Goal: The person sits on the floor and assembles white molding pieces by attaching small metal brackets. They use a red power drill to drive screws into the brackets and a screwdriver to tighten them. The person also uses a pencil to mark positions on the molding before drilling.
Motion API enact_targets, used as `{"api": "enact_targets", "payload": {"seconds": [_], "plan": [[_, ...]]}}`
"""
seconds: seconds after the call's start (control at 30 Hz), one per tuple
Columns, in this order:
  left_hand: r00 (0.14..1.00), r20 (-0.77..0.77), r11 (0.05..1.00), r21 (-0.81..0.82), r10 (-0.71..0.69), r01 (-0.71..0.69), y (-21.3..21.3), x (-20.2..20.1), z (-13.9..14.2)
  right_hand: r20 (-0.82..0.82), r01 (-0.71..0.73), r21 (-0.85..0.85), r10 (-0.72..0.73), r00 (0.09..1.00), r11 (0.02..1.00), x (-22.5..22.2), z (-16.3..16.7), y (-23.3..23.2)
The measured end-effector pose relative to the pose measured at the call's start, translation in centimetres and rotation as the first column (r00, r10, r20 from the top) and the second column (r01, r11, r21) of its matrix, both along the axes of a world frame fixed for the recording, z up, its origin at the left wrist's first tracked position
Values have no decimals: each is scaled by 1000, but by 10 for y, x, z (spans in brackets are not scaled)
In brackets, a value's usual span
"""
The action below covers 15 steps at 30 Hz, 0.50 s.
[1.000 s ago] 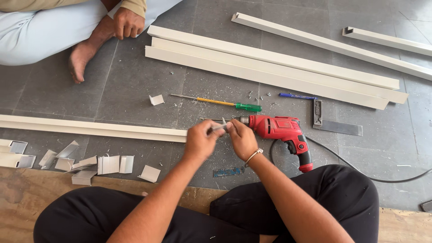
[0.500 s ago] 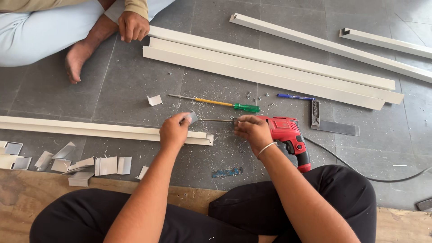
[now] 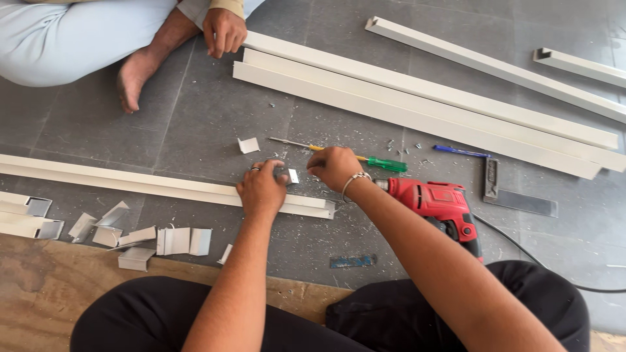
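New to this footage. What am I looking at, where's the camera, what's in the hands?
There is one view, from a camera worn on a person's head, looking down at their own two bare hands; no machine is involved. They sit on a grey tiled floor. The left hand rests on a long white channel strip and pinches a small white cut piece. The right hand is beside it; whether it grips anything is unclear. Nearby lie a red drill, a green-handled screwdriver, a blue pen, a metal square and white offcuts. Another person sits opposite, foot bare.
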<state>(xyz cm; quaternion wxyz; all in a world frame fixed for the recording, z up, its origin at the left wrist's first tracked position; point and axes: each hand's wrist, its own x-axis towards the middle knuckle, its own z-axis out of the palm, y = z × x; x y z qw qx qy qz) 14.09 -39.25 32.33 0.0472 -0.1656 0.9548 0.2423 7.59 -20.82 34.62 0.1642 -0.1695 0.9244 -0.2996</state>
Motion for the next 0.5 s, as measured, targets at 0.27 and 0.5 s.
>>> {"api": "enact_targets", "payload": {"seconds": [0.27, 0.5], "plan": [[997, 74, 996, 85, 1, -7, -3, -3, 17, 50, -328, 284, 327, 944, 901, -9, -6, -19], [991, 133, 997, 76, -15, 4, -2, -2, 22, 96, -381, 488, 386, 918, 785, -4, 2, -26]]}}
